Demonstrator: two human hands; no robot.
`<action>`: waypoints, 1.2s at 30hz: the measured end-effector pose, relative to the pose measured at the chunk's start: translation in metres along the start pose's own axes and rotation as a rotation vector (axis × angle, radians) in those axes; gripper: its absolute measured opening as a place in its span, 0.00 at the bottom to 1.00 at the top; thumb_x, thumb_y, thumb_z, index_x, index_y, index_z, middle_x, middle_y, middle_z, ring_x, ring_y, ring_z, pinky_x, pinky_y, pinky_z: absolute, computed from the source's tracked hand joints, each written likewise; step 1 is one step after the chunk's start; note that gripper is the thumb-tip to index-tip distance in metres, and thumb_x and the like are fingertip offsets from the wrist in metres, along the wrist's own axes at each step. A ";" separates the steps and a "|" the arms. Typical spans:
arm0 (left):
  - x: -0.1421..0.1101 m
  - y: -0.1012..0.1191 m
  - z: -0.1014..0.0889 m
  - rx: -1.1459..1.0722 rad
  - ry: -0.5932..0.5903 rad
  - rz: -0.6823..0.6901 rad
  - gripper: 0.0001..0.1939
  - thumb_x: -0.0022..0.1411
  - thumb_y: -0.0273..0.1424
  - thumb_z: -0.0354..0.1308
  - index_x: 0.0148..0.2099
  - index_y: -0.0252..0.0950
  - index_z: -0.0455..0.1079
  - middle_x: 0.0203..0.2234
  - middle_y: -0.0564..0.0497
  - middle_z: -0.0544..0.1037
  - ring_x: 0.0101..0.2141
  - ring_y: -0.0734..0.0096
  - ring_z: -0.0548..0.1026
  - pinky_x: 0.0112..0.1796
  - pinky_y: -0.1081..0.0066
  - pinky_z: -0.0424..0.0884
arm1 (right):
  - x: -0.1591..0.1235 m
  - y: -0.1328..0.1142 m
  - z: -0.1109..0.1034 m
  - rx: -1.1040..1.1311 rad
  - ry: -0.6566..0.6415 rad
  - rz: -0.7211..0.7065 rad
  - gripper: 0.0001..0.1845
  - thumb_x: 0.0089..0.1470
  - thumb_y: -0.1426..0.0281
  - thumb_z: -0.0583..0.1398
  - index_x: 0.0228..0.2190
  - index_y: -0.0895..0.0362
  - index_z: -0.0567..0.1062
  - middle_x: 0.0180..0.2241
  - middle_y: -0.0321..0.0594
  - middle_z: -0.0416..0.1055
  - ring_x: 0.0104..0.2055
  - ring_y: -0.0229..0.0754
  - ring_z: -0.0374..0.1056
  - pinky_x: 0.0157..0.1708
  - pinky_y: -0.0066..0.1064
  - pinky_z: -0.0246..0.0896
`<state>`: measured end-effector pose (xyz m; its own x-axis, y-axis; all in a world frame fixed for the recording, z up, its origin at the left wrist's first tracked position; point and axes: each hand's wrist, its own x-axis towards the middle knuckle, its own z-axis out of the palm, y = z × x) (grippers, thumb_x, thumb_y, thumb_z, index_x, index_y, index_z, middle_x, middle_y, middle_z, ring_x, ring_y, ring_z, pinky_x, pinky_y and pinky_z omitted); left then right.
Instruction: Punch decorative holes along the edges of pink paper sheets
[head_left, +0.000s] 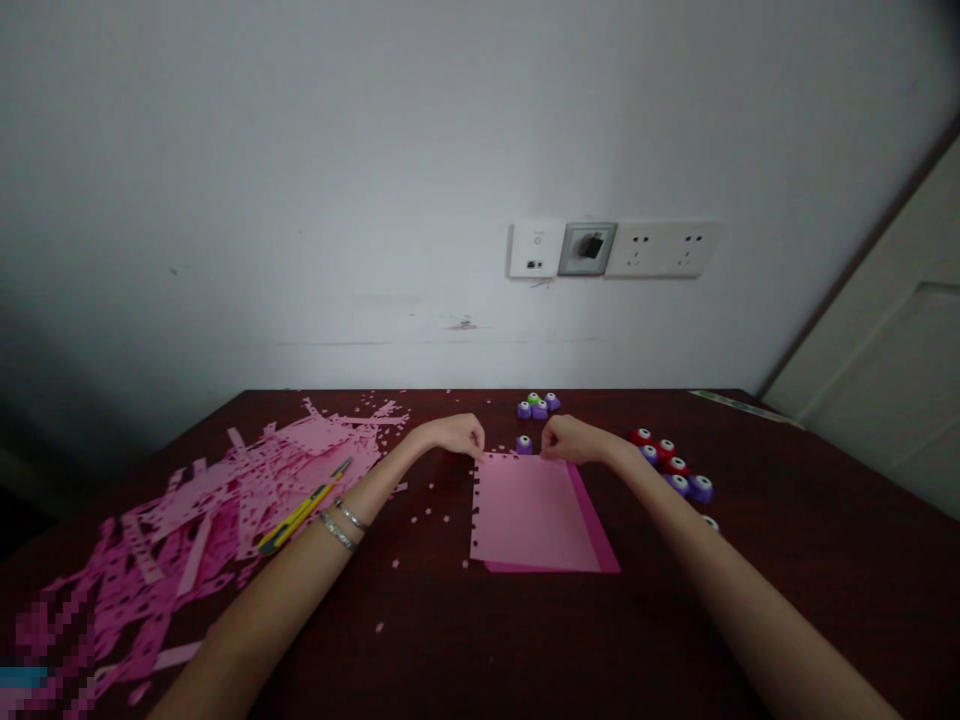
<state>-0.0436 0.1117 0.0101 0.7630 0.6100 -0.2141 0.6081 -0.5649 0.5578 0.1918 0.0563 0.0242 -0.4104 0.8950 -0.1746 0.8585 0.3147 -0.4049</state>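
A light pink sheet of paper (532, 515) lies in front of me, with small punched holes along its left edge and part of its top edge. Under it a darker pink sheet (606, 560) shows at the right and bottom. My left hand (459, 434) pinches the light sheet's top left corner. At the top right corner, my right hand (566, 440) is closed on the sheet's edge. Between the hands, just behind the top edge, stands a small purple craft punch (524, 445); whether it touches the paper I cannot tell.
Pink paper strips (217, 510) are heaped at the left, with a yellow utility knife (306, 508) on them. Several purple and green punches (538, 406) stand at the back. Red and purple punches (675, 468) sit by my right forearm. Tiny cut-outs dot the dark table (435, 640).
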 end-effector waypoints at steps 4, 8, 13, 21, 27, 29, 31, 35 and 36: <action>-0.001 0.000 -0.001 0.012 0.004 -0.019 0.09 0.44 0.33 0.59 0.24 0.31 0.72 0.19 0.52 0.73 0.21 0.77 0.65 0.24 0.76 0.57 | 0.002 0.002 0.001 0.001 0.007 0.003 0.07 0.39 0.77 0.56 0.20 0.63 0.75 0.23 0.43 0.73 0.24 0.37 0.66 0.20 0.23 0.54; -0.001 -0.001 -0.001 0.010 0.016 -0.032 0.10 0.45 0.34 0.58 0.25 0.30 0.72 0.19 0.51 0.73 0.21 0.77 0.65 0.23 0.76 0.57 | 0.003 0.004 0.003 -0.003 0.024 0.001 0.08 0.39 0.77 0.55 0.20 0.63 0.75 0.23 0.44 0.73 0.24 0.38 0.66 0.21 0.24 0.54; 0.000 -0.003 -0.001 0.014 0.034 -0.055 0.11 0.47 0.35 0.57 0.26 0.30 0.73 0.19 0.51 0.73 0.21 0.77 0.66 0.23 0.77 0.58 | 0.005 0.006 0.004 -0.008 0.035 -0.013 0.10 0.39 0.79 0.54 0.21 0.64 0.76 0.24 0.45 0.74 0.25 0.38 0.67 0.22 0.24 0.55; 0.000 -0.003 -0.001 0.017 0.031 -0.072 0.11 0.46 0.35 0.57 0.26 0.31 0.73 0.19 0.51 0.73 0.21 0.77 0.65 0.23 0.77 0.57 | 0.007 0.007 0.006 -0.021 0.050 -0.038 0.11 0.40 0.80 0.53 0.21 0.64 0.76 0.23 0.45 0.73 0.24 0.38 0.66 0.23 0.24 0.55; -0.001 -0.002 -0.001 0.012 0.042 -0.102 0.11 0.46 0.35 0.58 0.25 0.31 0.73 0.17 0.52 0.72 0.20 0.78 0.64 0.23 0.76 0.57 | 0.009 0.008 0.008 -0.036 0.047 -0.052 0.11 0.40 0.80 0.53 0.22 0.64 0.76 0.23 0.45 0.73 0.24 0.37 0.65 0.22 0.24 0.53; -0.001 -0.002 -0.001 0.005 0.048 -0.124 0.12 0.46 0.36 0.58 0.25 0.30 0.73 0.16 0.52 0.71 0.20 0.78 0.64 0.23 0.76 0.56 | 0.009 0.008 0.008 -0.033 0.050 -0.054 0.11 0.40 0.80 0.53 0.22 0.64 0.76 0.24 0.45 0.73 0.24 0.37 0.65 0.22 0.24 0.53; -0.001 -0.002 -0.002 -0.011 0.051 -0.151 0.13 0.45 0.37 0.59 0.25 0.30 0.73 0.15 0.52 0.70 0.19 0.78 0.64 0.22 0.76 0.56 | 0.009 0.008 0.008 -0.032 0.054 -0.057 0.11 0.40 0.80 0.53 0.21 0.64 0.76 0.23 0.45 0.73 0.23 0.36 0.64 0.22 0.24 0.52; -0.002 -0.002 -0.003 -0.039 0.049 -0.176 0.13 0.45 0.37 0.59 0.25 0.30 0.73 0.15 0.52 0.70 0.19 0.77 0.64 0.22 0.76 0.56 | 0.009 0.007 0.009 -0.040 0.058 -0.062 0.11 0.40 0.80 0.53 0.20 0.64 0.75 0.20 0.43 0.71 0.21 0.35 0.62 0.20 0.23 0.50; -0.002 -0.002 -0.003 -0.042 0.049 -0.175 0.13 0.45 0.37 0.59 0.25 0.30 0.73 0.15 0.52 0.70 0.19 0.78 0.64 0.21 0.76 0.56 | 0.009 0.007 0.009 -0.040 0.059 -0.059 0.11 0.40 0.80 0.53 0.20 0.64 0.74 0.20 0.42 0.71 0.21 0.34 0.62 0.21 0.23 0.50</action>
<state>-0.0464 0.1131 0.0116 0.6342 0.7238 -0.2720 0.7202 -0.4250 0.5484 0.1912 0.0638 0.0118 -0.4424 0.8915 -0.0978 0.8455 0.3783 -0.3768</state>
